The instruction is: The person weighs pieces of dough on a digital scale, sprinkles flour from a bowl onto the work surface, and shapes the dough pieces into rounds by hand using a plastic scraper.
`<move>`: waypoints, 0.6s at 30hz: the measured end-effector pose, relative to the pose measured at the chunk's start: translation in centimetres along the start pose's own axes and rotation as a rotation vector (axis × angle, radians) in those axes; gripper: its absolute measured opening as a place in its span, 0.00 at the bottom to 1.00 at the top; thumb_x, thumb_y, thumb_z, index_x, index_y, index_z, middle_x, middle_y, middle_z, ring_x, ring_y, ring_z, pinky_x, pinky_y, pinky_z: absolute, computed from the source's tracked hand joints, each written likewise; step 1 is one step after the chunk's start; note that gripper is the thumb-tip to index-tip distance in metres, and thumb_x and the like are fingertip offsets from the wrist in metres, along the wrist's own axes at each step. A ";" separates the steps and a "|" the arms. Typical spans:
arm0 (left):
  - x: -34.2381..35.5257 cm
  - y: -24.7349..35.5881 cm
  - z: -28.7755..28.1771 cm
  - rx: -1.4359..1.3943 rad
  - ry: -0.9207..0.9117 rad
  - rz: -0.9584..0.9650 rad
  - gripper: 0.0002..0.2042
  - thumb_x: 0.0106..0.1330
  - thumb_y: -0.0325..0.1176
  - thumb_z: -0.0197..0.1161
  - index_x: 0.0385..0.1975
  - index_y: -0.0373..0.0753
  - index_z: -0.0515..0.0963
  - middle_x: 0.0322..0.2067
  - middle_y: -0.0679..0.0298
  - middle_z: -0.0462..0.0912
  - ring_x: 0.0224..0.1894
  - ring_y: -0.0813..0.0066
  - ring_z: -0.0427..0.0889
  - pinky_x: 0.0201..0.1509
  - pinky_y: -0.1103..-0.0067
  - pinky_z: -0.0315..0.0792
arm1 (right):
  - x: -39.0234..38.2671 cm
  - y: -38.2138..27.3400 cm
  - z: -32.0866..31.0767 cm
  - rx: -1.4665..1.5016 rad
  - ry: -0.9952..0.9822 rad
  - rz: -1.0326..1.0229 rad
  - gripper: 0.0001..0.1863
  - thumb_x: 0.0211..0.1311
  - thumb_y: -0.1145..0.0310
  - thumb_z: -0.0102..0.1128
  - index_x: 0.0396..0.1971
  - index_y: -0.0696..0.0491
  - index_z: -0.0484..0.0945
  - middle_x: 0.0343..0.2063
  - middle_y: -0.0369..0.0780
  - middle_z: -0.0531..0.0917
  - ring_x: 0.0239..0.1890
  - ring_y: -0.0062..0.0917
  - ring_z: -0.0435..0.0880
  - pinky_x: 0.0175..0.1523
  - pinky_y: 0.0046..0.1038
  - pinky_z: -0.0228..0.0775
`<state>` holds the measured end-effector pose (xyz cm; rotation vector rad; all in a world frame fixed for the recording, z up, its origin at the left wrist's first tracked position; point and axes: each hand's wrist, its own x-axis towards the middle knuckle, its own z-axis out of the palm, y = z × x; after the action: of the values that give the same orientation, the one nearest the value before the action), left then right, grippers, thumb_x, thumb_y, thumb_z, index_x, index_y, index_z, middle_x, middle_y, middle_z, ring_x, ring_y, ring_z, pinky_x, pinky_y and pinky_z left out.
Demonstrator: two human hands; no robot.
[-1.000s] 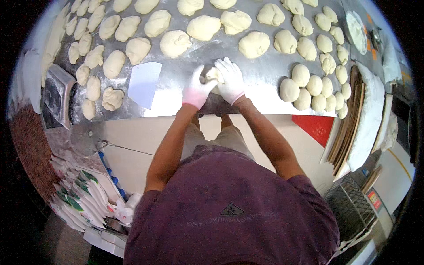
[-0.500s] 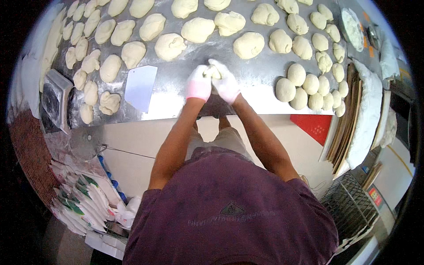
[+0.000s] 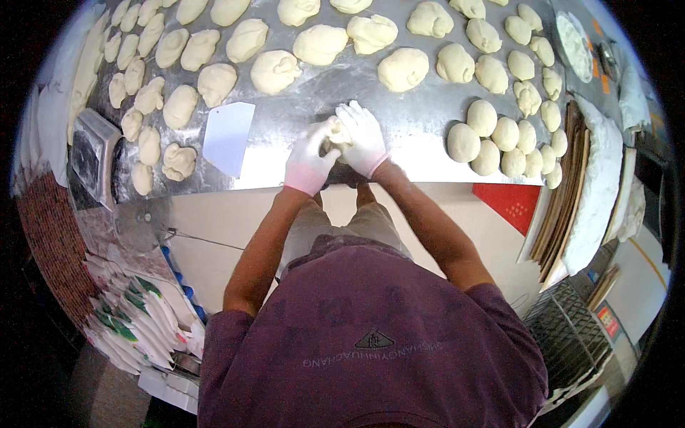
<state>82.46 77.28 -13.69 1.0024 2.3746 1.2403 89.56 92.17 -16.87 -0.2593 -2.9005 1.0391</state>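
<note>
A small piece of pale dough (image 3: 337,133) lies between my gloved hands at the table's front edge, mostly covered by them. My left hand (image 3: 310,157), in a white glove with a pink cuff, curls round its left side with the thumb toward me. From the right my right hand (image 3: 362,138), gloved alike, presses on the dough with its fingers pointing away from me. A flat white scraper (image 3: 228,139) rests to the left of my left hand. Several smooth, round dough balls (image 3: 464,143) are grouped to the right, while rougher dough lumps (image 3: 275,71) sit beyond my hands.
The metal table (image 3: 421,135) is dusted with flour. A scale (image 3: 95,157) stands at its left end. At the far right is a bowl of flour (image 3: 574,46). Stacked boards (image 3: 564,189) and a white cloth bundle (image 3: 594,178) stand beyond the right edge.
My hands were close together around the dough. Now the left has shifted left and toward me, the wrists are wider apart, and more of the dough shows between them.
</note>
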 end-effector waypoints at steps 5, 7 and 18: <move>3.1 0.0 0.0 0.005 -0.044 -0.570 0.13 0.57 0.29 0.63 0.42 0.37 0.77 0.42 0.50 0.79 0.42 0.51 0.79 0.44 0.66 0.73 | 2.1 -0.1 -0.5 0.342 0.068 -0.062 0.34 0.46 0.67 0.65 0.57 0.58 0.69 0.56 0.48 0.74 0.62 0.44 0.68 0.69 0.38 0.54; 1.1 -0.9 1.2 -0.049 -0.003 -0.252 0.12 0.58 0.30 0.63 0.41 0.36 0.77 0.41 0.51 0.79 0.42 0.52 0.79 0.44 0.66 0.72 | 1.7 0.0 -4.0 1.015 -0.304 0.185 0.31 0.44 0.71 0.66 0.54 0.58 0.71 0.54 0.50 0.75 0.59 0.44 0.72 0.67 0.36 0.58; 0.5 1.7 1.7 -0.167 -0.015 -0.428 0.08 0.59 0.28 0.57 0.38 0.38 0.75 0.40 0.51 0.78 0.43 0.53 0.78 0.47 0.67 0.72 | -0.1 0.0 -4.4 0.572 -0.038 -0.071 0.30 0.49 0.74 0.59 0.57 0.59 0.69 0.55 0.52 0.74 0.63 0.48 0.65 0.68 0.40 0.56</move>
<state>83.71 79.30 -13.32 0.4192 2.2653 1.2272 90.09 94.90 -13.43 -0.1050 -2.4717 1.7974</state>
